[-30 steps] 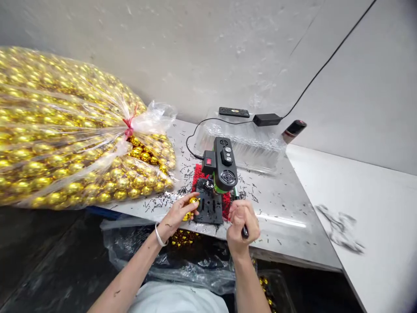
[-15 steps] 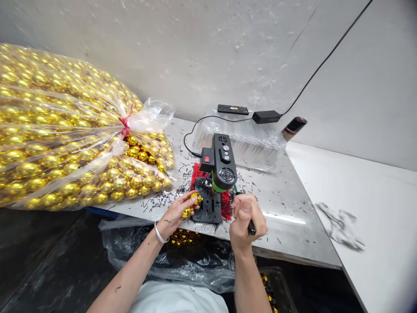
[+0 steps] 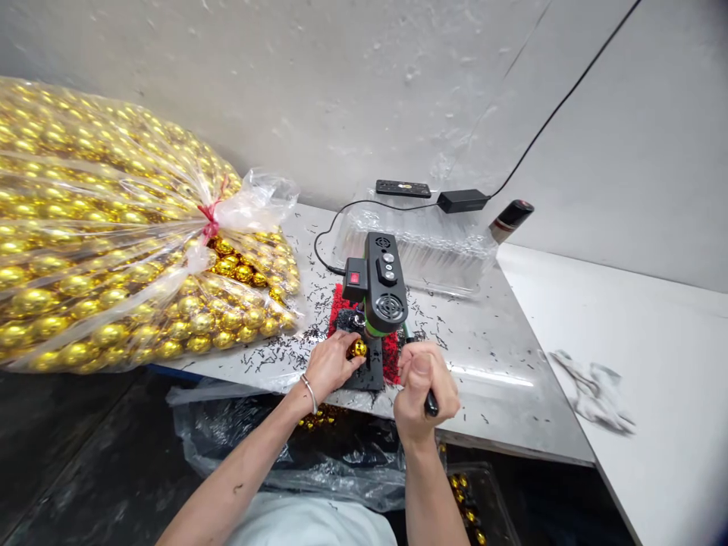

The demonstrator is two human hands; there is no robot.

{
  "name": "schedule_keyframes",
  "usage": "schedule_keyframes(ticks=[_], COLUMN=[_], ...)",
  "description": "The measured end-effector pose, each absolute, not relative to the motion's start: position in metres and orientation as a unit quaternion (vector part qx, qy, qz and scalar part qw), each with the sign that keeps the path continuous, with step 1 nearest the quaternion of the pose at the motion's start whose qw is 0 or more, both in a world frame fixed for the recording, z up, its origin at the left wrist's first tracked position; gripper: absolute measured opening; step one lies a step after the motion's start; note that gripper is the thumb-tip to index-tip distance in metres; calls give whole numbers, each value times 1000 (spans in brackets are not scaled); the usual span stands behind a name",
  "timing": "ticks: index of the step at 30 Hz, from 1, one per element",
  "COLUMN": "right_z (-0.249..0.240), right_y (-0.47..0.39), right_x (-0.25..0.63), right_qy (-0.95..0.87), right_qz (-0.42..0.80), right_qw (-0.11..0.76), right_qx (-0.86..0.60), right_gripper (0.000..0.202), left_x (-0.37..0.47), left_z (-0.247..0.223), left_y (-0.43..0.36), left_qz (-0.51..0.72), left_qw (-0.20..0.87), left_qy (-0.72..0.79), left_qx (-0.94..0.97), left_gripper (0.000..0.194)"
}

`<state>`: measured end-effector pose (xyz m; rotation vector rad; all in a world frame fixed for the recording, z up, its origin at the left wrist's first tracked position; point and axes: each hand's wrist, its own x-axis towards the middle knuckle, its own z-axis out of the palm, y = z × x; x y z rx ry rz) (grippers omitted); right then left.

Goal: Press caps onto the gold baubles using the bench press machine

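My left hand [image 3: 334, 362] pinches a shiny gold bauble [image 3: 358, 348] between thumb and fingers, over the black base plate [image 3: 372, 371] of a small press machine [image 3: 386, 280]. The palm and curled lower fingers are turned away, so anything else in them is hidden. The bauble sits just below and left of the machine's round head end. To the right, my right hand [image 3: 425, 385] is wrapped around the machine's lever handle [image 3: 432, 404], whose black end shows below the fist. A red mat [image 3: 392, 353] strewn with black bits lies under the machine.
A large clear bag of gold baubles [image 3: 114, 250] covers the left side. Behind the machine stand a clear plastic tray [image 3: 421, 243], a power adapter [image 3: 463, 201] and a dark can [image 3: 512, 220]. A crumpled glove [image 3: 591, 390] lies right. Below hangs an open plastic bag [image 3: 227, 432] with baubles.
My left hand has moved right and inward, bringing a bauble over the base plate near the machine head. A second bauble seen in that hand earlier is now hidden. My right hand stays on the lever.
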<state>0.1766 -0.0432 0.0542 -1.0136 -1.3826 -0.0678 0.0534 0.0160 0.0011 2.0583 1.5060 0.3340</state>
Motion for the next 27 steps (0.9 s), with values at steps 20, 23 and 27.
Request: schedule_keyframes(ticks=[20,23,27], right_z=[-27,-33,-35], right_y=[-41,-39,-37], right_x=[183,181,178], right_qy=[-633,-614,-602], right_qz=[-78,-76,-67], right_qw=[645,662,682], right_qx=[-422,-422,-410], right_gripper=[34,35,36], left_x=[53,53,52], left_z=[-8,-6,-6], left_y=[21,21,21], left_qz=[160,149,133], left_qw=[331,332,328], left_qy=[553,551,553], left_qx=[748,751,754], left_gripper=[38,39,42])
